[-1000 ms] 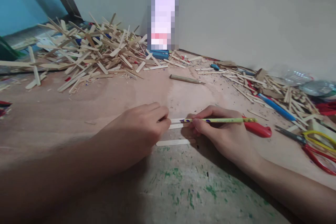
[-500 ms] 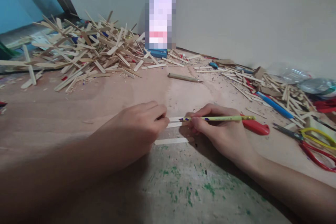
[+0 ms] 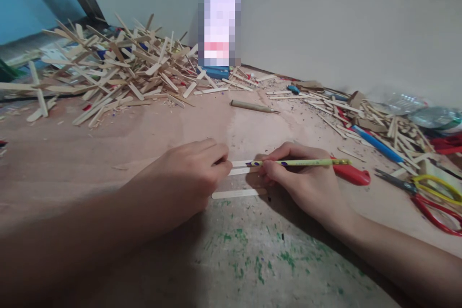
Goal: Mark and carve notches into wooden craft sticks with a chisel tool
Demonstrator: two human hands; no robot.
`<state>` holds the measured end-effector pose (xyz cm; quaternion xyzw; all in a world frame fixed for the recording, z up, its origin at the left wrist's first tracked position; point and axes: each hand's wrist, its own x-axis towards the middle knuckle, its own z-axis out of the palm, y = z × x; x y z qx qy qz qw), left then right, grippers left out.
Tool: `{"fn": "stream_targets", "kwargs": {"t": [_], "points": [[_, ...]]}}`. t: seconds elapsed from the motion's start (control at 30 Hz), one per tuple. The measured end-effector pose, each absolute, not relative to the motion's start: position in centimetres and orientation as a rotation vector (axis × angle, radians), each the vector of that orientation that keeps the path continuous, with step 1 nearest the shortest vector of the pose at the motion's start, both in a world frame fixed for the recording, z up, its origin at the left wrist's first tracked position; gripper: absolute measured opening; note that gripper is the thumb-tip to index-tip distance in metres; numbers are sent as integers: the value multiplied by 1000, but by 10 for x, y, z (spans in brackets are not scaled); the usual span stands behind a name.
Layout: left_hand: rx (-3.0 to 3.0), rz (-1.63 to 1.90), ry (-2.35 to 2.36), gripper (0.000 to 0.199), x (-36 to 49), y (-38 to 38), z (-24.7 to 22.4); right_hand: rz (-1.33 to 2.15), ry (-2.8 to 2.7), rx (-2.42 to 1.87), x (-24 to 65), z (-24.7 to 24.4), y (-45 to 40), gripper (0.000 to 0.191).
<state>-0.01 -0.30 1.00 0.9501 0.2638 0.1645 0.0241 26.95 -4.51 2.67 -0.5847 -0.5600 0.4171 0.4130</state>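
My right hand [image 3: 294, 171] grips a yellow-green pencil [image 3: 310, 162] lying almost level, its tip pointing left over two wooden craft sticks [image 3: 238, 171] set side by side. My left hand [image 3: 197, 175] is closed over the left ends of those sticks, its fingertips pressed together and pinning them down. Just nearer to me, a separate craft stick [image 3: 238, 194] lies flat on the table, its right end in the shadow of my right hand. A red-handled tool [image 3: 352, 173] rests partly hidden behind my right hand.
Scissors [image 3: 415, 187] with yellow and red handles lie at the right, near a blue pen-like tool [image 3: 377, 143]. A large heap of craft sticks [image 3: 133, 65] fills the back left. A wooden-handled awl [image 3: 252, 106] lies mid-table, before a blurred phone [image 3: 220, 19]. Plastic bottles [image 3: 433, 113] are at far right.
Almost nothing differs. Both hands, the pencil and the sticks hold their places; the whole view has shifted very slightly.
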Motion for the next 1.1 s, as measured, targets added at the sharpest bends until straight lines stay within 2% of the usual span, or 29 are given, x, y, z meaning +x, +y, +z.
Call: {"fn": "stream_targets", "kwargs": {"t": [0.23, 0.77, 1.1], "points": [[2940, 488, 802, 33, -1, -2, 10, 1001, -1428, -1472, 272, 26, -45, 18], [2925, 476, 806, 35, -1, -3, 9, 1021, -1417, -1500, 271, 27, -45, 24], [2901, 426, 820, 35, -1, -1, 11, 971, -1456, -1525, 272, 30, -44, 19]]}}
